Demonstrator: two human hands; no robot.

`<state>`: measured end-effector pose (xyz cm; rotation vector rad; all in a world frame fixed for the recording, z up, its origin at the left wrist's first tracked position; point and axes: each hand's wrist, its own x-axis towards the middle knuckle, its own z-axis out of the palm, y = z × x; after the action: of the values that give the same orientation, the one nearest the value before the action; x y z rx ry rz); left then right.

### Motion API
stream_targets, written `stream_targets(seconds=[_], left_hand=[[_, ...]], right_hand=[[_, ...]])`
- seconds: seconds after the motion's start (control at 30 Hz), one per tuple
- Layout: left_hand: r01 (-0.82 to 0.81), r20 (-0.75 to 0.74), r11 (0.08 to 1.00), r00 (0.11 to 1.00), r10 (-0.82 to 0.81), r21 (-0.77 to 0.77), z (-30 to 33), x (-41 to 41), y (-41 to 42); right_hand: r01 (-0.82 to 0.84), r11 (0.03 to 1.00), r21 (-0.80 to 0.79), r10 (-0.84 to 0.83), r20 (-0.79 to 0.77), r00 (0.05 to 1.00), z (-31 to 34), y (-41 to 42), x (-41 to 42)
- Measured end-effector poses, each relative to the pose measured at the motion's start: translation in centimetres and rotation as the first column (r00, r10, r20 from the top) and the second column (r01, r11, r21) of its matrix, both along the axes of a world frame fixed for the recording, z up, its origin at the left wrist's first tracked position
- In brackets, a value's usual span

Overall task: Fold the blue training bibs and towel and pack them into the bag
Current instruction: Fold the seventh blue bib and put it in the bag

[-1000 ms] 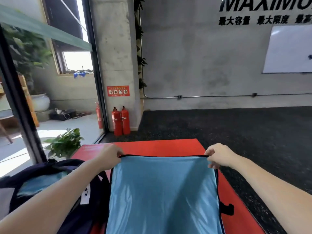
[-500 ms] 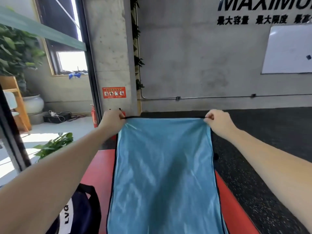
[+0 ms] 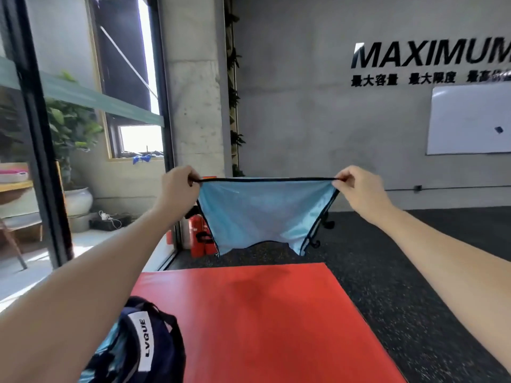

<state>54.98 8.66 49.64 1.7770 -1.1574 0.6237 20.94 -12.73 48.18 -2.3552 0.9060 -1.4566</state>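
Left hand [image 3: 178, 186] and right hand [image 3: 356, 189] each pinch top corner of blue bib [image 3: 262, 214], fingers curled tight on black trim. Arms out, bib hangs free in air above far edge of red mat [image 3: 262, 313], likely to let cloth drop flat before folding. Bag [image 3: 149, 344] sits open at mat's near left corner, blue cloth showing inside. Fire extinguishers [image 3: 197, 239] behind bib, well apart. Nothing blocks lowering onto mat.

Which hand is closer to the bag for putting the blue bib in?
Probably the left hand. Both hands pinch the bib up in the air, but the bag sits on the left side, right under the left arm.
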Motion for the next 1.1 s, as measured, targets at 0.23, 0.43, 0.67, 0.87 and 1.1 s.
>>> stream_targets(seconds=[0.23,0.43,0.67,0.87,1.1], left_hand=[[0.07,-0.187,0.975,0.982,-0.03,0.212,-13.6,-3.6,8.3],[0.102,-0.265,0.927,0.964,-0.003,0.36,-23.1,-7.7,14.8],[0.174,-0.324,0.89,0.946,-0.031,0.421,-24.7,-11.0,19.3],[0.189,-0.341,0.925,0.938,-0.07,0.33,-23.7,-11.3,18.0],[0.175,-0.425,0.944,0.904,-0.042,0.278,-26.2,-9.2,13.4]], right_hand=[[-0.039,0.979,0.199,0.086,-0.235,0.968,-11.8,7.2,-4.3],[0.03,0.952,0.304,0.096,-0.39,0.916,-21.5,12.7,-8.6],[0.047,0.94,0.337,0.081,-0.355,0.931,-22.7,16.6,-12.8],[0.039,0.936,0.351,0.072,-0.299,0.952,-21.1,15.4,-13.3],[0.044,0.904,0.424,0.085,-0.279,0.956,-24.2,10.3,-10.1]])
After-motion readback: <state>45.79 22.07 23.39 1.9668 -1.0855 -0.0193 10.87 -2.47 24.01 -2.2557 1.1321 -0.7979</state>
